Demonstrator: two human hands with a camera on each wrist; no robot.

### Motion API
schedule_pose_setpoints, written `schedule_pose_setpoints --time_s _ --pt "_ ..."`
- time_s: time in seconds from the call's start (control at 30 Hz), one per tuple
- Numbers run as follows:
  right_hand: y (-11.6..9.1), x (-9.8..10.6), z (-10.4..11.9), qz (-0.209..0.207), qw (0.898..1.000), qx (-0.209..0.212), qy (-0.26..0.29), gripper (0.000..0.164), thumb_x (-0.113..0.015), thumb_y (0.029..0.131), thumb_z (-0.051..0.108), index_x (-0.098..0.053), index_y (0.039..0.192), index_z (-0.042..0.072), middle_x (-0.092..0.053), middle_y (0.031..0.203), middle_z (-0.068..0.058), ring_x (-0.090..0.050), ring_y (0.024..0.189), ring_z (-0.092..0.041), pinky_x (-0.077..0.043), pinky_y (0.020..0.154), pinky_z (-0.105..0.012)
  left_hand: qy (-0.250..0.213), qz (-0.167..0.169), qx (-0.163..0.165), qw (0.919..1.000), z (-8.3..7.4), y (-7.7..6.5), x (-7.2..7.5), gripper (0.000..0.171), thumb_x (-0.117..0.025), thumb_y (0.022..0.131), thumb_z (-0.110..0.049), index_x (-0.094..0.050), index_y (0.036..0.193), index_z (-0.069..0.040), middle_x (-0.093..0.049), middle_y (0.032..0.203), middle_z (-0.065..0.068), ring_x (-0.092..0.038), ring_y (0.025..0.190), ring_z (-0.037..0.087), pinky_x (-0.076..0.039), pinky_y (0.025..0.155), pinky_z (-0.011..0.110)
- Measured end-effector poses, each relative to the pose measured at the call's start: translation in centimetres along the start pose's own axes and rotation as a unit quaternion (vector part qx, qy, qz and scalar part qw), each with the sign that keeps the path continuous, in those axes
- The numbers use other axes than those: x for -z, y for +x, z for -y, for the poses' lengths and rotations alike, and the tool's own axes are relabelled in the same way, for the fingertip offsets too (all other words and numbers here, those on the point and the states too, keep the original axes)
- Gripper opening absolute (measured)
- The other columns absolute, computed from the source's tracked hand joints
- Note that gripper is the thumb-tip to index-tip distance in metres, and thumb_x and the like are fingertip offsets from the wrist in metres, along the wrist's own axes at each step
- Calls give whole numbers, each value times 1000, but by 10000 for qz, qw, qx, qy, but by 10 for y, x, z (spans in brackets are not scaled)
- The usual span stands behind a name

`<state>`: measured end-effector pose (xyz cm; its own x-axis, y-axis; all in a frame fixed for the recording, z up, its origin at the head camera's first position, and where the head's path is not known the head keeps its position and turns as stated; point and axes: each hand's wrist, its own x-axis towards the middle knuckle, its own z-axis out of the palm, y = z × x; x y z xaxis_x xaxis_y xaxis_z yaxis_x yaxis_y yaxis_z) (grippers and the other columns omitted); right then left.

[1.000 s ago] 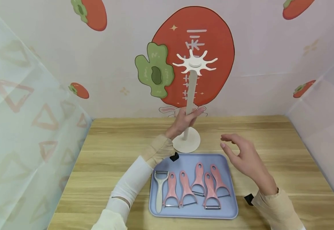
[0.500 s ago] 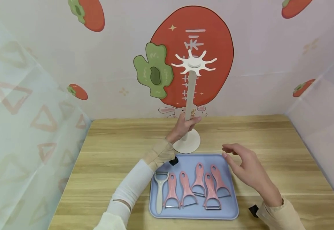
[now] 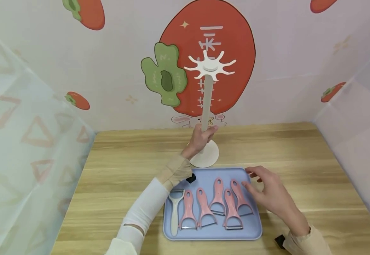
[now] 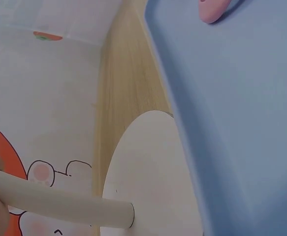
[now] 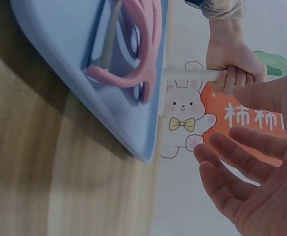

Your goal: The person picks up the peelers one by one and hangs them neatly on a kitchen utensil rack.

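White peeler [image 3: 174, 214] on the tray [image 3: 212, 236], nearer the wearer than the left hand, blade end by that sleeve. Five pink peelers [image 3: 218, 189] alongside it, between the two hands, blades toward the wearer. Left hand [image 3: 200, 139] wrapped round the post of the white stand [image 3: 207, 102]; round base below the grip on the counter [image 3: 118, 177], spoked top above. Right hand [image 3: 270, 191] holds nothing, fingers loosely bent, by the tray's far right corner; rightmost pink peeler just left of its thumb.
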<state>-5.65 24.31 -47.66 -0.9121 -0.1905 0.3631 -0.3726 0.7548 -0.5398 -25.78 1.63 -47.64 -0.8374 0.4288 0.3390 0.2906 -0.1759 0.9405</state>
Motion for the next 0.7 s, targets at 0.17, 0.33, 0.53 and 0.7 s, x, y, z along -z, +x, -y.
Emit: schedule_pose_setpoints --time_s 0.17,0.33,0.53,0.7 --pt "-7 -7 4 5 9999 -165 -44 47 -87 74 9 -70 116 -2 -73 97 -8 -69 84 -21 -58 66 -36 47 31 26 10000 -1 -1 2 53 -56 103 -15 -39 54 -6 -32 46 -3 -26 40 16 -17 42 29" --pt "-18 -16 9 178 9980 -590 -118 53 -90 70 11 -70 117 -2 -66 87 -2 -62 79 -17 -56 66 -36 40 -41 56 10000 2 -6 0 52 -57 103 -16 -39 56 -6 -31 47 -3 -26 41 16 -17 43 29" --pt "-24 -21 14 676 9889 -1276 -345 56 -92 69 19 -69 116 -1 -59 84 2 -52 68 -10 -47 60 -26 140 -12 -50 9999 5 -9 0 51 -57 104 -16 -39 58 -5 -31 48 -3 -27 41 16 -18 43 28" --pt "-21 -24 15 1020 9786 -1750 -370 53 -89 74 24 -69 117 1 -59 80 4 -47 62 -5 -42 54 -23 199 7 -265 9995 4 -4 1 51 -56 103 -15 -39 57 -4 -31 48 -3 -26 41 16 -18 43 28"
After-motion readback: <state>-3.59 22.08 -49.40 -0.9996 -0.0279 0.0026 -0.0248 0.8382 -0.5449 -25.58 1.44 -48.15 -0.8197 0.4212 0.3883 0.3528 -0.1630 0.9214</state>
